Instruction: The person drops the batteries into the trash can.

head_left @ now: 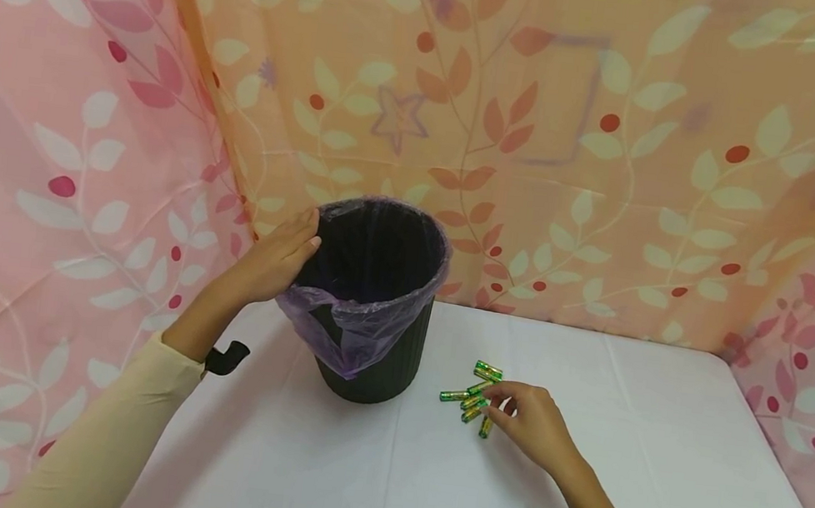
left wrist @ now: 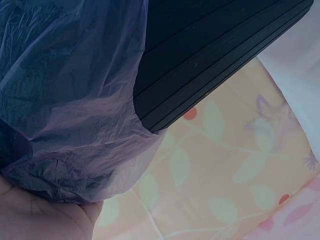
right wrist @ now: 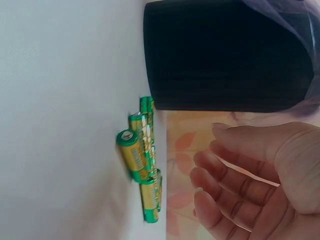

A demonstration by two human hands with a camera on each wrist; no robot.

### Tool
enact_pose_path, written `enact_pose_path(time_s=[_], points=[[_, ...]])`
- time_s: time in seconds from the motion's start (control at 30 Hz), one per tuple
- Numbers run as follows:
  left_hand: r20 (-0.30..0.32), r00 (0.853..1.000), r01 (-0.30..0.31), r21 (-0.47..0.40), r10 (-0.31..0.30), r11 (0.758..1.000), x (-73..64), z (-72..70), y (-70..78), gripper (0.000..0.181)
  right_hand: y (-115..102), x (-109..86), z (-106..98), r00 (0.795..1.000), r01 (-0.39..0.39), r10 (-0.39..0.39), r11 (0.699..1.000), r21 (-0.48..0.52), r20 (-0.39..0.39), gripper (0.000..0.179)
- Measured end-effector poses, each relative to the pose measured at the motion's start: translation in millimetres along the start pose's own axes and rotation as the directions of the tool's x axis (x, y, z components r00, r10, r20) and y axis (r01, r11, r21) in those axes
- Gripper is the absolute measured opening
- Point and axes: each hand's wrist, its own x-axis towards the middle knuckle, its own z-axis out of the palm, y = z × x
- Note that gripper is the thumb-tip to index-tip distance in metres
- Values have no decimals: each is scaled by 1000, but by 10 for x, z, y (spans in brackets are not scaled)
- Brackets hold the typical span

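A black waste bin (head_left: 371,376) stands upright on the white table, lined with a thin purple plastic bag (head_left: 368,333) folded over its rim. My left hand (head_left: 278,260) rests against the bin's left rim, fingers extended; in the left wrist view the palm (left wrist: 45,215) touches the bag and the fingertips are hidden. Right of the bin lie several green and gold batteries (head_left: 474,397), also seen as a loose pile of batteries (right wrist: 132,155) in the right wrist view. Just above them hovers my right hand (head_left: 531,423), its fingers loosely bent and holding nothing.
The white table (head_left: 621,429) stretches right and forward of the batteries. A floral orange curtain (head_left: 542,135) hangs behind it, with pink floral curtain (head_left: 43,204) at the left. Black wrist mounts (head_left: 225,357) sit on both forearms.
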Motion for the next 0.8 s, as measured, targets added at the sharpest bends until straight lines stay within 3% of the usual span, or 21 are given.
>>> enact_pose_path(time_s=[0.47,0.8], points=[[0,1000,3,-2,-3,1000,-12,-2,-14,60,187,37,98,995,-75,80,992,-105,51,22],[-1,1000,-2,-12,2,1000,-12,-7,-2,60,252,32,161,993,-59,73,988,-139,97,18]])
